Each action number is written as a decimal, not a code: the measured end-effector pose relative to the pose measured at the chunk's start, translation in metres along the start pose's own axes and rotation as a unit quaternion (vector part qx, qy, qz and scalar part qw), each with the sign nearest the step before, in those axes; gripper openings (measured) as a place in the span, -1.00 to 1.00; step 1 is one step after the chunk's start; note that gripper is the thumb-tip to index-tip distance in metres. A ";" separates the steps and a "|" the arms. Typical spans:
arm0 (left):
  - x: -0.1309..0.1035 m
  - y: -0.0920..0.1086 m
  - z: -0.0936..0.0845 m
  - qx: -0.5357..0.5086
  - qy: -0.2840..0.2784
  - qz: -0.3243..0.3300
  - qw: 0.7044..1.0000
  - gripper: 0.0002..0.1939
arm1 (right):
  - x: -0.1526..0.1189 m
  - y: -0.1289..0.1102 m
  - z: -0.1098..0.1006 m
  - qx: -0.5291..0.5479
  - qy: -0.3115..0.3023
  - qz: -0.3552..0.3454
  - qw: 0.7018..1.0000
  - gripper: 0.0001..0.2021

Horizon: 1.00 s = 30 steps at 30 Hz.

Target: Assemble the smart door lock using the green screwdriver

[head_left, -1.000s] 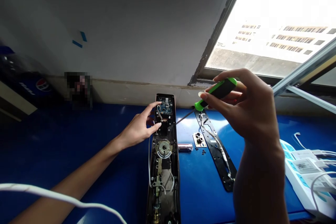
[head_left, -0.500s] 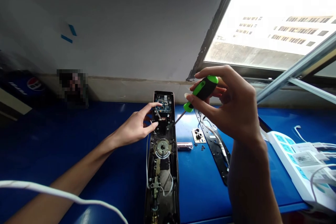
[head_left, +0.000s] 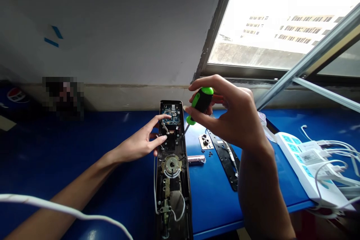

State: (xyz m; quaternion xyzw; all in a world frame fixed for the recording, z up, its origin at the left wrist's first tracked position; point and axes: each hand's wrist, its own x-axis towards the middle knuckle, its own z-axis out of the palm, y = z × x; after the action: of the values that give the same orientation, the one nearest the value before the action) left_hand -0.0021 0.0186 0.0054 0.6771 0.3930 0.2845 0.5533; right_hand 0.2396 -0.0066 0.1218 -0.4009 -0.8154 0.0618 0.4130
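Note:
A long black housing [head_left: 187, 195], which looks like an opened electronic door lock, lies lengthwise before me. A blue circuit board [head_left: 176, 120] sits at its far end, and a round metal disc [head_left: 172, 165] lies mid-length. My left hand [head_left: 143, 138] rests over its left edge, thumb and index finger apart, the index on the board and the thumb by a white cable [head_left: 165, 127]. My right hand [head_left: 233, 110] is closed around a green and black screwdriver [head_left: 203, 101]. The screwdriver's shaft slants down to the housing's right inner edge; whether its tip meets a screw is unclear.
On the blue table [head_left: 213, 202], right of the housing, lie a small square plate [head_left: 206, 141], several screws [head_left: 210, 154], a pinkish wrapped cylinder [head_left: 197, 159] and a black perforated panel [head_left: 225, 161]. A white power strip [head_left: 298, 165] with plugs stands further right. A white cable [head_left: 70, 212] crosses the lower left.
The view has shifted slightly, so most things sit further left. The screwdriver stands more upright, its tip still at the housing's right side. My left hand keeps its place on the housing.

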 end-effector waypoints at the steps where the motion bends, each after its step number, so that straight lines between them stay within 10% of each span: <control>1: 0.000 0.001 0.002 -0.005 -0.001 -0.002 1.000 -0.36 | -0.001 0.000 0.000 -0.001 -0.002 -0.004 1.000 -0.73; 30: 0.002 0.000 0.010 0.011 0.026 -0.003 1.000 -0.45 | -0.006 -0.002 0.006 -0.095 0.002 -0.085 0.992 -0.74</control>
State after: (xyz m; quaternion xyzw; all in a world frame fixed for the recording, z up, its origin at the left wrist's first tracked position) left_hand 0.0069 0.0150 0.0033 0.6743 0.4125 0.2961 0.5362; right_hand 0.2358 -0.0107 0.1149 -0.3682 -0.8478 -0.0522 0.3781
